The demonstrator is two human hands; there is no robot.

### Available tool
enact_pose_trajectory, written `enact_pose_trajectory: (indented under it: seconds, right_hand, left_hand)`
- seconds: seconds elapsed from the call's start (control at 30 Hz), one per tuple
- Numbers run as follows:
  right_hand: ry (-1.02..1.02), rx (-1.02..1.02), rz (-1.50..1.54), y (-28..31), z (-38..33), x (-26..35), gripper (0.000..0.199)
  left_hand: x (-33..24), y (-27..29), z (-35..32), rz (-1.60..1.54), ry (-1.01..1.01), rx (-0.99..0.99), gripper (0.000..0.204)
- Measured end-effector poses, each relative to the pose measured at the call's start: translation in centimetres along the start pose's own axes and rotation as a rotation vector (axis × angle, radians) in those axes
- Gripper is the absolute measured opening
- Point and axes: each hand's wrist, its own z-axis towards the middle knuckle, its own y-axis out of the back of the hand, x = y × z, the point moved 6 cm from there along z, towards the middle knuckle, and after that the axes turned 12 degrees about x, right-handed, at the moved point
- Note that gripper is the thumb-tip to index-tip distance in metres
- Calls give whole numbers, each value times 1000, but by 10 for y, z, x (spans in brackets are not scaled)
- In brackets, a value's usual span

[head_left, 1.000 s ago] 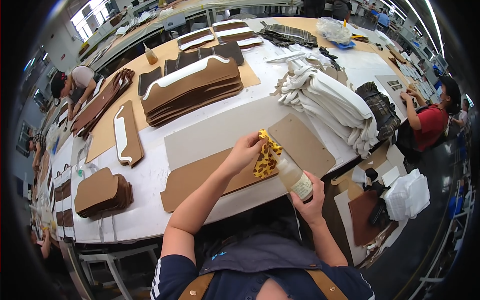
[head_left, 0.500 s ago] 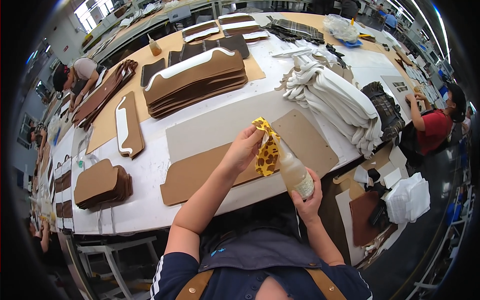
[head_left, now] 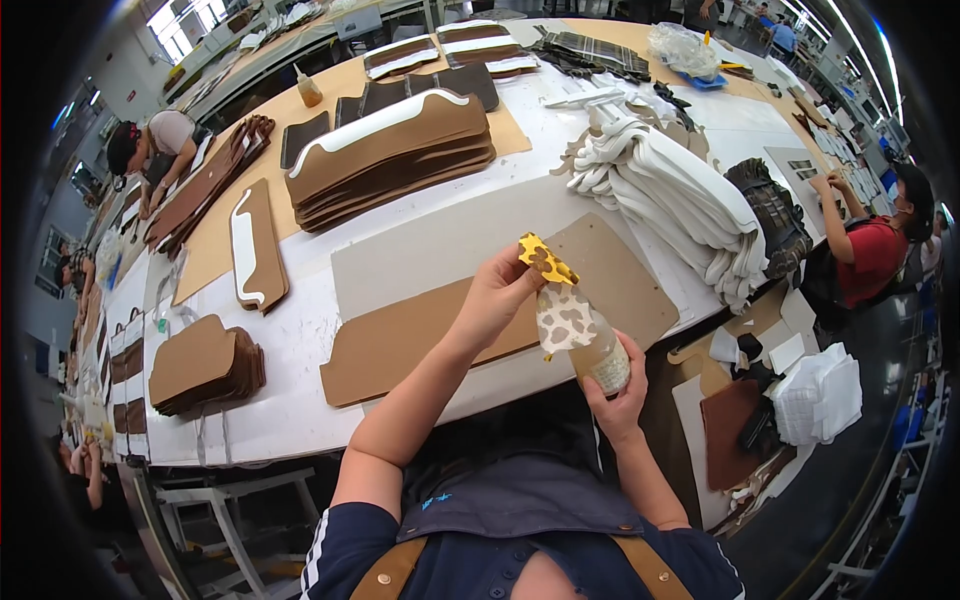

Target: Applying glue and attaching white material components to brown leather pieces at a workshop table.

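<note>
Over the near edge of the table, my left hand (head_left: pixel 497 292) pinches a yellow cloth with brown spots (head_left: pixel 545 260). Its paler spotted underside hangs across the upper part of a squeeze bottle and hides the nozzle. My right hand (head_left: pixel 622 400) is wrapped round the lower body of this bottle (head_left: pixel 607 367), which is cloudy, pale and tilted, with light contents. Beyond my hands, a long flat brown panel (head_left: pixel 400 348) lies on the table, partly covered by my left forearm. A grey board (head_left: pixel 430 245) lies behind it.
A tall stack of brown panels (head_left: pixel 400 165) stands at the back; a smaller brown stack (head_left: pixel 195 365) sits at the left. Draped white strips (head_left: pixel 670 195) heap up at the right. Another bottle (head_left: pixel 308 90) stands far left. A person in red (head_left: pixel 875 245) works at the right.
The cloth has turned from hanging beside the bottle to lying across its upper part, its paler side now showing. My left hand has shifted slightly; my right hand keeps its hold.
</note>
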Motion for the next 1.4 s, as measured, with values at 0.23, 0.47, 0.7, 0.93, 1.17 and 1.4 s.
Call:
enact_pose_trajectory:
  seconds: [0.23,0.47,0.7,0.93,1.17,1.4]
  right_hand:
    - [-75,32,169,-5,1,5,70]
    - [-195,-91,704,-5,-1,-13,71]
    - [-238,-133,672,1,-10,-18,66]
    - [-170,-145,601,12,-11,-28,66]
    - [-219,-9,-257,61,51,-41,71]
    - [-92,-138,-924,57,59,-34,63]
  left_hand:
    - [-2,4,0,157,33,-25,20]
    - [-19,55,17,-1326,-297,130,20]
    - [-56,47,20,-1503,-307,95,18]
    - [-35,31,57,-1293,-97,183,18]
    - [-16,39,49,-1239,-113,95,17]
    - [-7,56,30,-1419,-141,-132,14]
